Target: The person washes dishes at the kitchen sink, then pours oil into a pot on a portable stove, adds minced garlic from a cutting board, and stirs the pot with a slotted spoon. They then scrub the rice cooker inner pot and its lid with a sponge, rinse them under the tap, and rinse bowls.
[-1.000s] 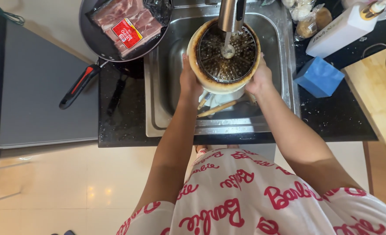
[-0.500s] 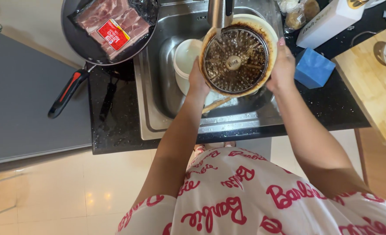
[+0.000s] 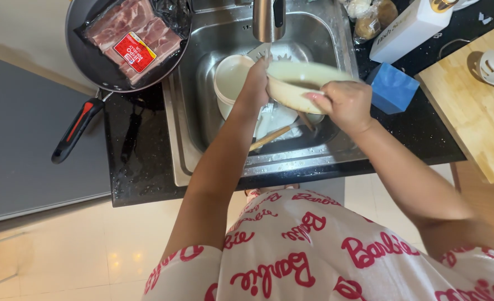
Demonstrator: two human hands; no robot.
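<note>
Over the steel sink (image 3: 186, 128) I hold a cream-coloured round pot (image 3: 298, 85), blurred and turned over so its outside faces me. My left hand (image 3: 255, 82) grips its left rim under the tap (image 3: 268, 19). At the right rim, my right hand (image 3: 342, 102) clasps the pot with fingers curled over its edge. Below the pot in the basin lie a white bowl (image 3: 230, 78) and wooden chopsticks (image 3: 275, 135).
A black frying pan (image 3: 99, 61) with a red-and-black handle holds a sealed pack of sliced meat (image 3: 132, 36) left of the sink. Right of the sink are a blue sponge block (image 3: 390, 88), a white carton (image 3: 408, 30) and a wooden board (image 3: 475, 108) with a white spoon.
The pot, held face-up under the tap with its dark perforated inside showing, has been tipped over so only its cream outside shows. The view shifted left.
</note>
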